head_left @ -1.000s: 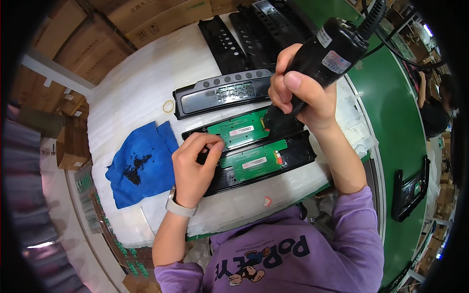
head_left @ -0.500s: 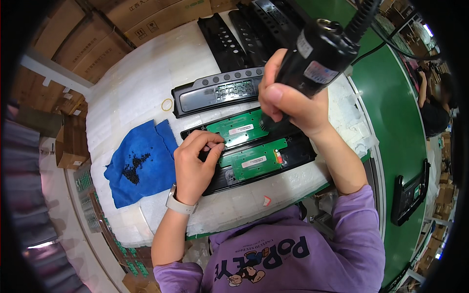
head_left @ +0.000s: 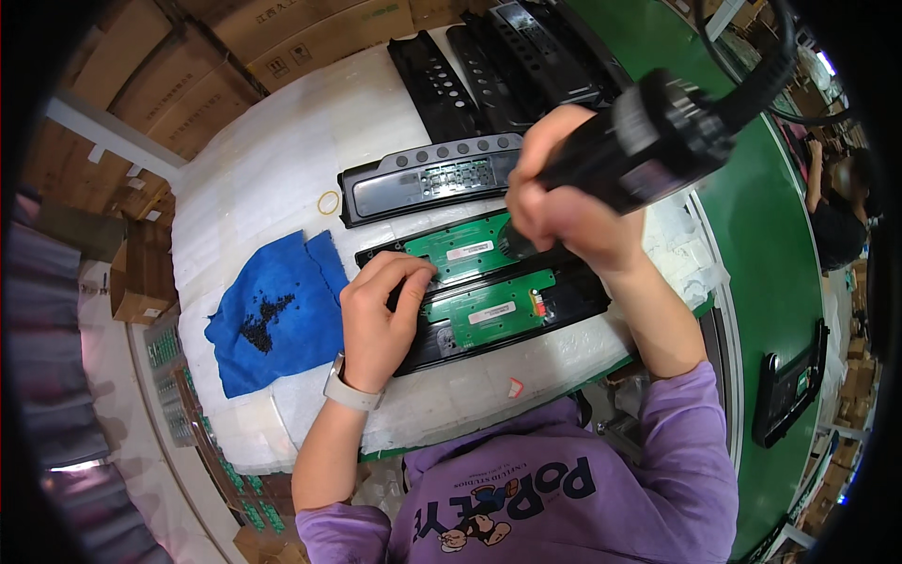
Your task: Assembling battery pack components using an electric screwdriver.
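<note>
In my right hand (head_left: 578,211) is a black electric screwdriver (head_left: 629,146), tilted, its cable running off to the upper right. Its lower end comes down at the right part of a green circuit board (head_left: 460,246) set in a black plastic housing; the tip is hard to see. My left hand (head_left: 381,305) rests at that board's left end with thumb and fingertips pinched together; anything between them is too small to make out. Closer to me, a second green circuit board (head_left: 493,308) with a white label sits in another black housing (head_left: 583,293).
Left of my hand lies a blue cloth (head_left: 282,324) with a heap of small black screws (head_left: 266,320). Behind the boards stands a black panel with buttons (head_left: 427,179); more black housings (head_left: 442,89) are farther back. A rubber band (head_left: 328,203) lies on the white table cover (head_left: 254,211).
The screwdriver has tilted over further, its top moving to the right and down, with my right hand turning along. My left hand keeps its place at the board's left end.
</note>
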Tool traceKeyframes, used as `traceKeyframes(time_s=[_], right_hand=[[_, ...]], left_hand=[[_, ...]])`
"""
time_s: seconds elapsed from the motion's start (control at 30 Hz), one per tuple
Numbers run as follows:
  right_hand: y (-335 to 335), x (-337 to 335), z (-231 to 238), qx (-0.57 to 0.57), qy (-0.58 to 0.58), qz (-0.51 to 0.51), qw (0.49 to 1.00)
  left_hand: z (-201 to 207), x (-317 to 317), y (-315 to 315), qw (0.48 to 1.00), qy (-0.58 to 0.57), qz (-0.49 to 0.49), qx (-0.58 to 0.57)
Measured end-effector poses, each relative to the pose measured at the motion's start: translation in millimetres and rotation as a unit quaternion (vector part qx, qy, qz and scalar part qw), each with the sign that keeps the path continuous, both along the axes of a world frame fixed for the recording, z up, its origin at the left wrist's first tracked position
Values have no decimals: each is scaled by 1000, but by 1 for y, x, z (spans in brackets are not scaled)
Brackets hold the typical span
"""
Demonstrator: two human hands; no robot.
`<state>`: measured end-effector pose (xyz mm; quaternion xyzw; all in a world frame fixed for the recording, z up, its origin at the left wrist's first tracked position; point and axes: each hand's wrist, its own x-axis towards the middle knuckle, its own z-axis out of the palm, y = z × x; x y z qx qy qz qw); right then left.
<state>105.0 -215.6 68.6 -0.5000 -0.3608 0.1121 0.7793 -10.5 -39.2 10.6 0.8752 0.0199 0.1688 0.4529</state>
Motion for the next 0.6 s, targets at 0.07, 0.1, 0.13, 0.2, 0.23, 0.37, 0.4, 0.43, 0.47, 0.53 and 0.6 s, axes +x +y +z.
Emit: traceKeyframes(time_s=[0.07,0.1,0.13,0.2,0.23,0.37,0.4,0.43,0.47,0.53,0.6], right_hand=[[-4,6,4,84,8,70,994],[-8,9,5,120,14,90,989],[-6,8,7,178,48,95,978],[-6,6,10,245,104,102,958],[-6,6,10,246,105,101,958],[-3,3,7,240,152,72,956],[-3,3,7,235,155,71,957],[-3,2,7,230,157,70,958],[-3,1,8,230,157,69,958],[-2,-1,6,217,149,62,963],[0,-4,6,223,161,52,960]], left_hand=[[4,-2,-2,1000,-10,-7,-1],[5,-2,-3,1000,-10,-7,-2],[5,-2,-4,999,-19,-40,-22],[8,-4,-6,993,-4,-95,-71],[7,-5,-7,993,-3,-95,-71],[4,-5,-8,987,0,-120,-112],[5,-5,-8,986,5,-121,-117],[5,-5,-9,985,9,-123,-122],[6,-5,-10,985,10,-124,-123],[5,-6,-11,981,34,-109,-157],[2,-8,-9,974,57,-108,-193]])
